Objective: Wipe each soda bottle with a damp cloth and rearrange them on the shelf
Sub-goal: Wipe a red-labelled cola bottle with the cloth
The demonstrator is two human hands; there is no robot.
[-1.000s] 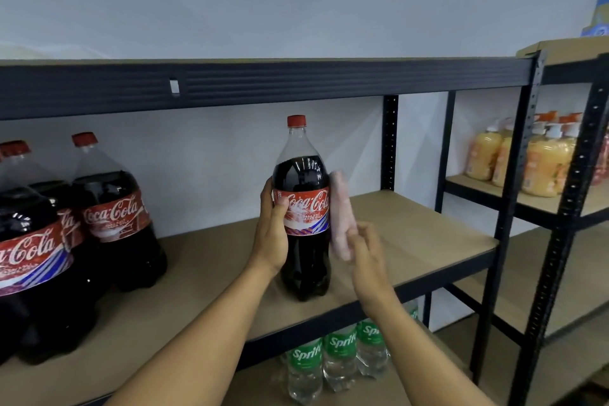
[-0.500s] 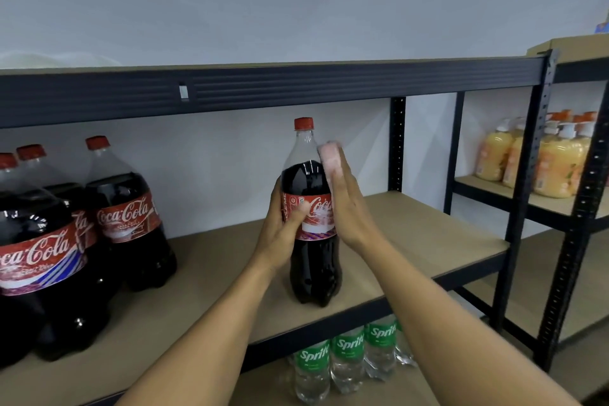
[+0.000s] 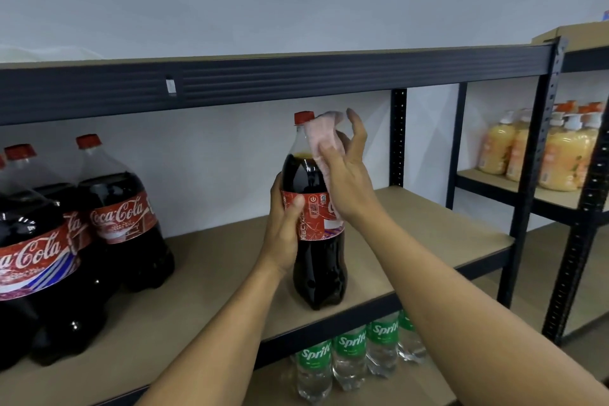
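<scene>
Cola bottle [image 3: 318,273] stands at the front edge of the shelf [image 3: 428,224], left hand [image 3: 285,227] gripping its label [image 3: 314,216], right hand [image 3: 346,181] pinching the cloth [image 3: 321,138] round its neck [image 3: 298,140] at twelve o'clock; wiping probably moves downward next.

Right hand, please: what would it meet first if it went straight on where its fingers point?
The right hand, holding the cloth, has fingers pointing upward, so it would probably meet the upper shelf beam first, though depth is unclear.

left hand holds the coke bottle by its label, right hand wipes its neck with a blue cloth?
No: the head view shows a pink cloth, not blue. The left hand holds the Coke bottle by its label; the right hand wipes its neck.
</scene>
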